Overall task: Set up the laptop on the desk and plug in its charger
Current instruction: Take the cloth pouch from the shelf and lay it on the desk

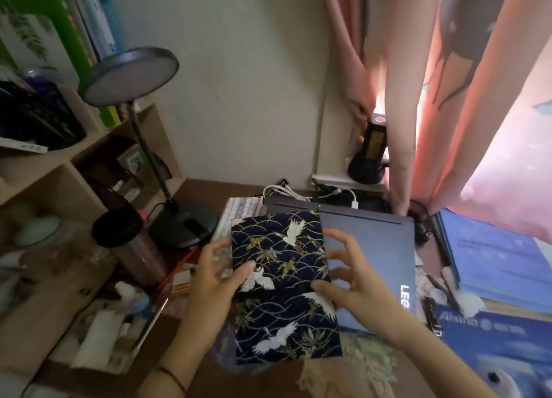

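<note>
A closed grey laptop (379, 248) lies flat on the desk, its logo edge toward the right. Over its left part I hold a dark blue cloth pouch (280, 281) printed with white cranes. My left hand (215, 281) grips the pouch's left edge, thumb on top. My right hand (352, 284) holds its right edge with the thumb on the cloth and the other fingers spread above the laptop lid. White cables (286, 192) lie coiled behind the laptop near a white power strip (331, 179) by the wall. No charger brick is clearly visible.
A black desk lamp (179, 221) and a dark tumbler (131, 248) stand to the left, beside wooden shelves (59, 164). Blue books and a blue box (493, 266) fill the right. A black flashlight (370, 152) stands by the pink curtain (448, 99). A cluttered tray (113, 329) sits front left.
</note>
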A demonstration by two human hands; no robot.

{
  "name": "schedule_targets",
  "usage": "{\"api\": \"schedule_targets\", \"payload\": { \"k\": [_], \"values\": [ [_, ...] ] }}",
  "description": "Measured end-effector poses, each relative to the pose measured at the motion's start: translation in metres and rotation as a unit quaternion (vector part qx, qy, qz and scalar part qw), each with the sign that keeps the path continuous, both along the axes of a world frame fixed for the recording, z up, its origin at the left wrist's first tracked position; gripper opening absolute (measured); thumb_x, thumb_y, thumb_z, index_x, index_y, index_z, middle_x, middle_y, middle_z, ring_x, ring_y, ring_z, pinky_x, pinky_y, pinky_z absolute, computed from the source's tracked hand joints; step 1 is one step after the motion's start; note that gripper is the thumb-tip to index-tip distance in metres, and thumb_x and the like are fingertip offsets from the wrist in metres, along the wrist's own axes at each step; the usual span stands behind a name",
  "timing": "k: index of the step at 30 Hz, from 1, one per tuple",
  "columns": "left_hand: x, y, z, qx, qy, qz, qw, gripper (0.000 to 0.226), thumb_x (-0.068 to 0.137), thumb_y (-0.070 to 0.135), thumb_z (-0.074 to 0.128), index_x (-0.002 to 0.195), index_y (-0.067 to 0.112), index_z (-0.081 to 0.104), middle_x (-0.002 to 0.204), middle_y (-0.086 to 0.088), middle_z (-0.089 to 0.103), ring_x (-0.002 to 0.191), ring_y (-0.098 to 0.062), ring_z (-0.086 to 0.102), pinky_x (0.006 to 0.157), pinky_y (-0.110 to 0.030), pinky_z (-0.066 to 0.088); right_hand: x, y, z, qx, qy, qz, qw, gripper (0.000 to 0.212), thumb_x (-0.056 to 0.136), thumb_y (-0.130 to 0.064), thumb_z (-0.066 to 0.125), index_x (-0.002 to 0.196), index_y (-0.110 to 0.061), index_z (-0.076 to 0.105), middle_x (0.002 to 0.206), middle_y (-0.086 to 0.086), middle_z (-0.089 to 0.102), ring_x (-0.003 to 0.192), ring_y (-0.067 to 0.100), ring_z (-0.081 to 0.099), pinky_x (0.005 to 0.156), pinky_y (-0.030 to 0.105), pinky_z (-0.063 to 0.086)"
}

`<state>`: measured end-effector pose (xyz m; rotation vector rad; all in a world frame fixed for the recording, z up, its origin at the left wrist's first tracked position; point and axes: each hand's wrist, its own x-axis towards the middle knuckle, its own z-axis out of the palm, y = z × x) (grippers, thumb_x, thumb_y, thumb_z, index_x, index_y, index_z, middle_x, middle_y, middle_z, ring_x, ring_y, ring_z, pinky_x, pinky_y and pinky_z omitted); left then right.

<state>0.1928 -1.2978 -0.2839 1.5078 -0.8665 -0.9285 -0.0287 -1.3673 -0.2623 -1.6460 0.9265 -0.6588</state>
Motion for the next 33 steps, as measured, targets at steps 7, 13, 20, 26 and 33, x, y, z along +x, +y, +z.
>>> {"api": "schedule_targets", "payload": {
  "k": [7,13,20,26,33],
  "values": [
    [-0.028,0.016,-0.064,0.109,-0.027,-0.089,0.990,0.058,0.067,0.036,0.076,0.111,0.052,0.041,0.110,0.018,0.052,0.083,0.002,0.064,0.065,-0.019,0.051,-0.028,0.040,-0.076,0.117,0.067,-0.075,0.988,0.069,0.082,-0.016,0.067,0.133,-0.041,0.029,0.114,-0.005,0.054,0.089,0.015,0.065,0.070,0.028,0.055],
    [-0.044,0.036,-0.107,0.206,-0.081,-0.148,0.964,0.067,0.075,0.036,0.071,0.131,0.036,0.036,0.124,0.002,0.047,0.092,-0.006,0.054,0.067,-0.018,0.046,-0.039,0.086,-0.121,0.152,0.142,-0.130,0.970,0.089,0.067,-0.019,0.082,0.136,-0.041,0.030,0.117,-0.009,0.050,0.099,0.017,0.059,0.079,0.039,0.058],
    [-0.051,0.047,-0.126,0.242,-0.166,-0.187,0.938,0.073,0.075,0.040,0.070,0.137,0.030,0.032,0.133,-0.005,0.051,0.112,-0.016,0.053,0.084,-0.026,0.045,-0.039,0.106,-0.142,0.174,0.158,-0.156,0.959,0.097,0.064,-0.007,0.082,0.140,-0.034,0.028,0.099,-0.020,0.048,0.081,-0.010,0.060,0.057,0.001,0.045],
    [-0.050,0.038,-0.131,0.226,-0.210,-0.190,0.932,0.074,0.076,0.038,0.068,0.139,0.027,0.030,0.139,-0.002,0.046,0.120,-0.021,0.050,0.096,-0.043,0.048,-0.027,0.100,-0.149,0.158,0.203,-0.186,0.948,0.099,0.063,-0.015,0.083,0.139,-0.039,0.023,0.093,-0.025,0.045,0.084,0.000,0.056,0.063,0.011,0.047],
    [-0.048,0.034,-0.135,0.234,-0.282,-0.188,0.911,0.074,0.075,0.045,0.066,0.139,0.027,0.033,0.130,0.003,0.052,0.128,-0.022,0.038,0.102,-0.043,0.041,-0.025,0.093,-0.146,0.126,0.307,-0.181,0.926,0.101,0.060,-0.029,0.085,0.137,-0.039,0.021,0.106,-0.006,0.058,0.087,0.015,0.060,0.070,0.032,0.054]
  ]
}}
